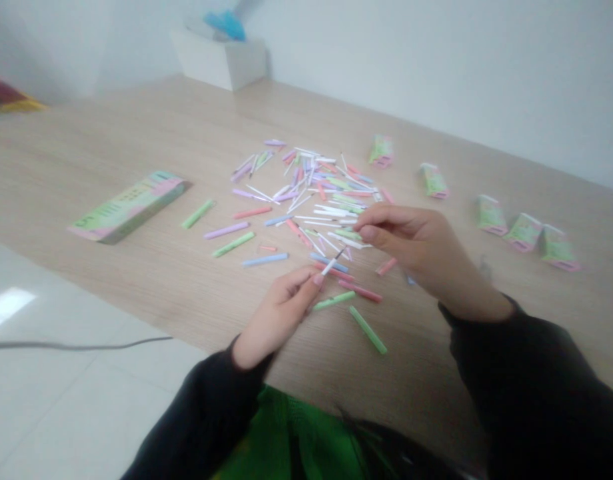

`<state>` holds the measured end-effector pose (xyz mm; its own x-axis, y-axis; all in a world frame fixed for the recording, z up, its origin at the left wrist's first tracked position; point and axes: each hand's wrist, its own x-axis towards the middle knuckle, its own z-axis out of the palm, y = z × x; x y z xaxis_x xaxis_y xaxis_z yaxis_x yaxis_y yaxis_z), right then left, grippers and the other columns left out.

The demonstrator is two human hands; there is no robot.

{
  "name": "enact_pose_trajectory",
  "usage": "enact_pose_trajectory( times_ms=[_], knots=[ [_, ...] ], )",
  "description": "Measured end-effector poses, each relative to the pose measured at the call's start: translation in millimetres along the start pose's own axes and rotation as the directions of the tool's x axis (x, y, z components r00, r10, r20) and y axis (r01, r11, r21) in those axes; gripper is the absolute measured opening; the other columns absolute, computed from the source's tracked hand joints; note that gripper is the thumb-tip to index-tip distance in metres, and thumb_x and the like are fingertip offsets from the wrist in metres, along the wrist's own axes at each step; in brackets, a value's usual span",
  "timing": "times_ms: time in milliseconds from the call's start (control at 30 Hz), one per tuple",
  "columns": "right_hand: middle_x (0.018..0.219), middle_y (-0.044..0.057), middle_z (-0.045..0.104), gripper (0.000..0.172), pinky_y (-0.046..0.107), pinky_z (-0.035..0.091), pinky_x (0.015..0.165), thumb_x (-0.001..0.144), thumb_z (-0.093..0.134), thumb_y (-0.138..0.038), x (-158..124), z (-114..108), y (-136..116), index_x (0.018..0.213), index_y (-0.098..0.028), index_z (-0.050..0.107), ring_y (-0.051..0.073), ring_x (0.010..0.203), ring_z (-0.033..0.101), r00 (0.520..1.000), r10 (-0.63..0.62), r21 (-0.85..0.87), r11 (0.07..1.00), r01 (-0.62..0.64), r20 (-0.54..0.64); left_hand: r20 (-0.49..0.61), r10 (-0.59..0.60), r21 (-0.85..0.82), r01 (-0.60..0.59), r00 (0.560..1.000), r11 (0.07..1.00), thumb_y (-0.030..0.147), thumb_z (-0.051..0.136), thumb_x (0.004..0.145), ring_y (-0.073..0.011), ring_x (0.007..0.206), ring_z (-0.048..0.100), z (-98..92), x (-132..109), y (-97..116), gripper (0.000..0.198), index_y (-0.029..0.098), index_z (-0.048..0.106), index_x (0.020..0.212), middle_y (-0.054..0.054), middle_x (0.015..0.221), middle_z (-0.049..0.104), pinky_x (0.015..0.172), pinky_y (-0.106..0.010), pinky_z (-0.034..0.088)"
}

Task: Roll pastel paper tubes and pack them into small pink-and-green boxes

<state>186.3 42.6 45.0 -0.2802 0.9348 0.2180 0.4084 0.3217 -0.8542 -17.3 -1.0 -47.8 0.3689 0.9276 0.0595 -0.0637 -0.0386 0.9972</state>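
Observation:
My left hand (281, 313) pinches a thin white refill stick (333, 264) between thumb and fingers, its dark tip pointing up and right. My right hand (411, 240) hovers just right of that tip with fingers curled and thumb pressed to them; what it holds is hidden. Both hands are over a wooden table (136, 280) at the near edge of a scattered pile of pastel pen barrels and white refills (316, 193). Loose green barrels (367, 329) and a pink barrel (359, 291) lie close under the hands.
A long pastel box (129, 205) lies at the left. Several small green-and-pink cartons (524, 232) stand in a row at the right. A white box (219, 60) with a blue object sits by the back wall. A dark cable (76, 345) crosses the floor.

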Motion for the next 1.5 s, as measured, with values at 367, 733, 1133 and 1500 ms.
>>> enact_pose_trajectory(
  times_ms=[367,733,1133,1500],
  knots=[
    [0.083,0.003,0.071,0.016,0.034,0.047,0.074,0.088,0.072,-0.035,-1.9,18.4,12.7,0.083,-0.020,0.076,0.018,0.080,0.062,0.987,-0.026,-0.027,0.999,0.031,0.158,-0.007,-0.004,-0.017,0.004,1.000,1.000,0.041,0.049,0.104,-0.0095,0.053,0.036,1.1,-1.5,-0.9,0.042,0.020,0.047,0.067,0.006,0.057,0.041,0.054,-0.025,0.029],
    [0.098,0.008,0.077,0.026,0.035,0.054,0.078,0.085,0.072,-0.036,52.3,-44.4,70.4,0.101,-0.017,0.078,0.020,0.083,0.067,0.993,0.105,-0.349,0.934,-0.077,0.062,-0.024,-0.032,-0.014,0.032,0.999,0.999,0.046,0.051,0.102,-0.0107,0.054,0.036,0.5,-1.1,0.3,0.044,0.020,0.047,0.067,0.006,0.056,0.041,0.055,-0.026,0.029],
    [0.100,0.013,0.068,0.020,0.037,0.048,0.087,0.081,0.067,-0.015,74.5,-24.6,135.5,0.098,-0.014,0.080,0.026,0.095,0.062,0.970,0.098,-0.680,0.728,0.081,0.220,-0.062,-0.056,0.023,0.057,0.997,0.998,0.043,0.050,0.102,-0.0124,0.058,0.040,0.9,-2.2,-1.0,0.042,0.020,0.047,0.066,0.005,0.055,0.040,0.056,-0.026,0.031],
    [0.101,0.013,0.073,0.012,0.048,0.045,0.099,0.084,0.060,-0.015,71.8,-32.4,109.0,0.087,-0.017,0.071,0.030,0.103,0.064,0.981,0.041,-0.678,0.727,0.102,0.192,-0.072,-0.056,0.048,0.060,0.996,0.997,0.042,0.050,0.102,-0.0135,0.060,0.043,0.2,-1.2,-0.9,0.041,0.021,0.047,0.066,0.005,0.055,0.041,0.058,-0.026,0.033]
  ],
)
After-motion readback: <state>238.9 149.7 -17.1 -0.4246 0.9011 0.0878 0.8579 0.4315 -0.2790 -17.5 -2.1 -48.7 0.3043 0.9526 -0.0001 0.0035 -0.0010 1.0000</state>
